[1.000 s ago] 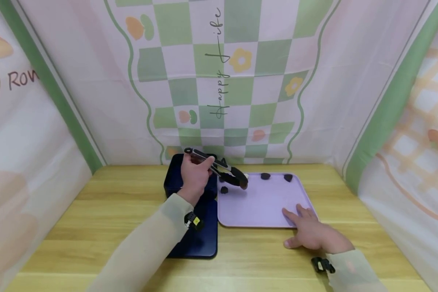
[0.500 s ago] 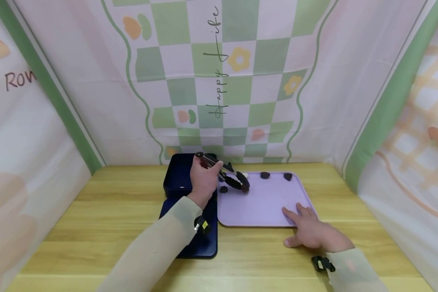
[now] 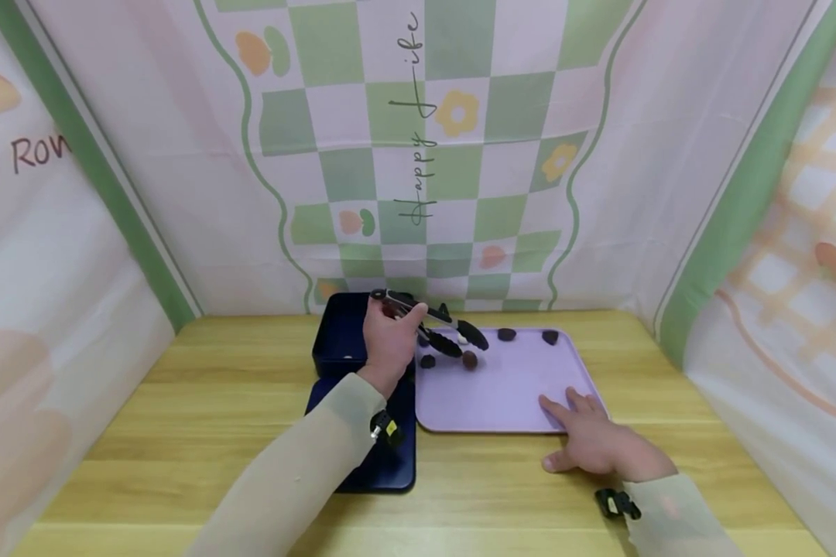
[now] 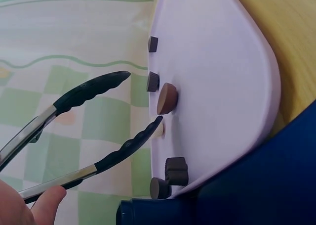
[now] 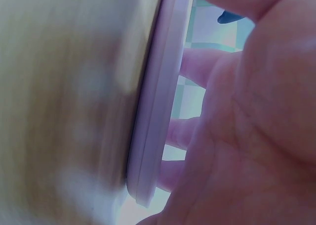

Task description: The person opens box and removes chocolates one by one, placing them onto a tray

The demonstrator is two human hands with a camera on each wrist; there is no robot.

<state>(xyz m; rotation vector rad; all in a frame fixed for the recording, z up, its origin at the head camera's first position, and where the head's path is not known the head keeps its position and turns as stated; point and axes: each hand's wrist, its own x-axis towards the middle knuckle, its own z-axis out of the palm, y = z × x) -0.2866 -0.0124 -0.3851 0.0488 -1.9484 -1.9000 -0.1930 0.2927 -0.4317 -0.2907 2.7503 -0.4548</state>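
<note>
My left hand (image 3: 390, 334) grips a pair of black-tipped metal tongs (image 4: 74, 178) over the left back of the lilac tray (image 3: 508, 394). The tongs' arms are spread with nothing between them. Just below their tips a round brown chocolate (image 3: 470, 360) sits on the tray. Dark chocolates stand along the back edge, one in the middle (image 3: 506, 334) and one near the corner (image 3: 549, 337). Another dark, ridged piece (image 4: 177, 171) and a round dark one (image 4: 159, 188) are at the left end, with a whitish piece (image 4: 158, 130) partly behind the tongs. My right hand (image 3: 588, 441) rests spread on the tray's front right corner.
Left of the tray stands a deep navy box (image 3: 337, 340), with a small pale spot inside. In front of it lies a flat navy lid (image 3: 390, 468), partly under my left forearm. The wooden table (image 3: 202, 418) meets a printed cloth backdrop (image 3: 460, 170) behind.
The tongs came down over the tray and spread apart, letting go of the brown chocolate, which now sits on the tray. My left hand moved slightly right; the right hand stayed put.
</note>
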